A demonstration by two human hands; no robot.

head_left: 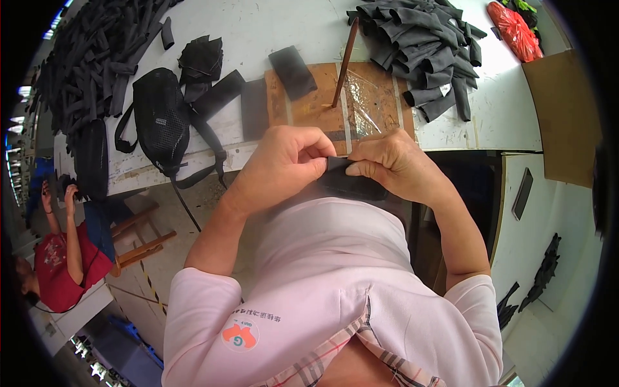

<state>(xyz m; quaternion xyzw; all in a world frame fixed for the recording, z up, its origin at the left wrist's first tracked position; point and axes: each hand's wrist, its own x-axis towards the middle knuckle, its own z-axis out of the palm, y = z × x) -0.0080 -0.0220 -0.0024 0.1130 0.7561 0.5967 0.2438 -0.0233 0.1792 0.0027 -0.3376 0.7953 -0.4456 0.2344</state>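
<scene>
A small piece of black fabric (351, 182) hangs in front of my body at the table's near edge. My left hand (290, 161) pinches its upper left edge between thumb and fingers. Close beside it, my right hand (390, 161) grips the upper right edge, thumb pressed against the cloth. Just beyond my hands lies a brown taped board (303, 119), with a reddish-brown rod (346, 61) standing up from it at a slant. A folded black fabric piece (293, 72) rests on the board's far left part.
Dark fabric strips form a big pile (97, 51) at far left and another pile (419, 39) at far right. A black mesh bag (158, 119) with straps lies left. A red plastic bag (514, 32) and cardboard box (561, 116) are right. Another person (68, 264) works at left.
</scene>
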